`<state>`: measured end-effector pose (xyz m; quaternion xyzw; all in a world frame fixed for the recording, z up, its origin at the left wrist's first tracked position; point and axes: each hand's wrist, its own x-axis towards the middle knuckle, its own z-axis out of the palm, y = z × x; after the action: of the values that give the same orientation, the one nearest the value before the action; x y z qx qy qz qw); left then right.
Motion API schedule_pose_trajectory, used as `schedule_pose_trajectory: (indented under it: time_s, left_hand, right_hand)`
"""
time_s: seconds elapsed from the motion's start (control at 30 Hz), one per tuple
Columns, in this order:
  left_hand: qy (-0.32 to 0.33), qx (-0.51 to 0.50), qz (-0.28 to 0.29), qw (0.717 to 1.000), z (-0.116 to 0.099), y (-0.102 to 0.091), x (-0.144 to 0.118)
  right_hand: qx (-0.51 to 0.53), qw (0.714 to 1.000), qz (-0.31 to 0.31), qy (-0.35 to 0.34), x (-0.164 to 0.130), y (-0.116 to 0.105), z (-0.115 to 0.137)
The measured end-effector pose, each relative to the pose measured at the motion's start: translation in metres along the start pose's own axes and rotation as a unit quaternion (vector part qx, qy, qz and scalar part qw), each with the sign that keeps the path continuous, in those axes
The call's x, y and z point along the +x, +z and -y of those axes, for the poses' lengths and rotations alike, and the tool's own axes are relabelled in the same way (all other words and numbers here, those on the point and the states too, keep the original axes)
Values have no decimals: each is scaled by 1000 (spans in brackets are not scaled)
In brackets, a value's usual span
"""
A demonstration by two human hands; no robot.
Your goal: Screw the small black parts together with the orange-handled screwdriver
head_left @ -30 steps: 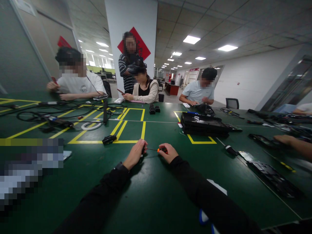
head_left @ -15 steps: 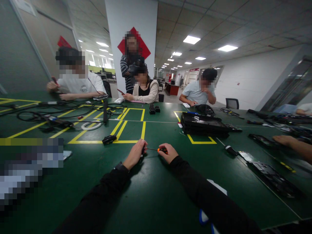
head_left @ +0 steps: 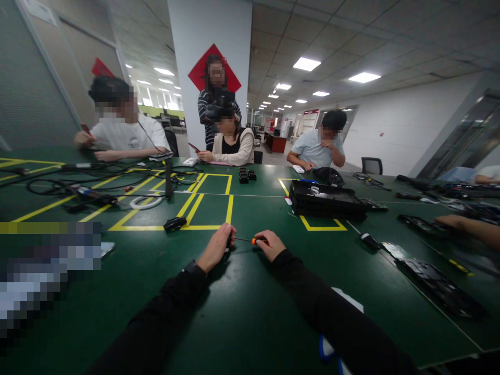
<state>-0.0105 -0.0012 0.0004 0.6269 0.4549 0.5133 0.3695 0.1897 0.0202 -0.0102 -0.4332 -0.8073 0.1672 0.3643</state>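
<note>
Both my forearms in black sleeves rest on the green table [head_left: 242, 307]. My right hand [head_left: 270, 245] grips the orange-and-black handle of a small screwdriver [head_left: 253, 240] that lies level between my hands. My left hand [head_left: 217, 247] pinches the tip end of its thin shaft, and whatever it holds there is hidden by the fingers. A small black part [head_left: 175, 223] lies on the table to the left of my left hand, apart from it.
A black device chassis [head_left: 328, 200] sits ahead to the right on yellow floor-tape lines. Cables [head_left: 89, 182] sprawl at the left. Another person's arm [head_left: 469, 227] reaches in at the right over dark parts [head_left: 437, 284]. Several people sit or stand at the far side.
My hands and the screwdriver have stayed in place. The standing person behind has shifted slightly to the right, and the arm at the right edge has drawn back a little.
</note>
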Motion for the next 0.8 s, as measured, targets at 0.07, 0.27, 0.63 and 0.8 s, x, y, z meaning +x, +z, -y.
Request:
schedule_pose_trajectory:
  time_s: [0.07, 0.27, 0.63, 0.8]
  left_hand:
    - [-2, 1, -1, 1000, 1, 0, 0]
    - [-5, -5, 0, 1000, -1, 0, -1]
    - [-12, -14, 3, 1000, 0, 0, 0]
    - [-17, -12, 4, 1000, -2, -1, -1]
  right_hand:
    - [-7, 1000, 6, -17, 2, 0, -1]
    - [-2, 1000, -4, -10, -2, -1, 1]
    - [-11, 1000, 1, -19, 1, 0, -1]
    - [3, 1000, -2, 13, -2, 0, 1]
